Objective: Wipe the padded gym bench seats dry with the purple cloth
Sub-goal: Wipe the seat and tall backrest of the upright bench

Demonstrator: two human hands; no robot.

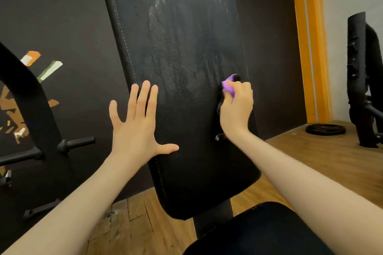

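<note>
While the lower seat pad (259, 232) sits nearest us, below the back pad (186, 99), our work is on that upright pad. Our left hand (137, 124) lies flat against the back pad's left edge, fingers straight and spread, bracing it. Our right hand (236, 107) is at the back pad's right edge, its grip curled tight round the bunched purple cloth (229, 86), which touches the pad there. Higher up the back pad, wet streaks and pale droplets (165, 6) cover much of the surface, so we judge most of the drying is yet to do. To do it well, we would open the cloth out flatter, press firmly, and draw long overlapping strokes from the top of the back pad downward, turning to a dry face as it dampens. Beyond the back pad's right side, a weight plate (325, 129) lies on the wooden floor (310, 157). We can read no brand or writing anywhere.
</note>
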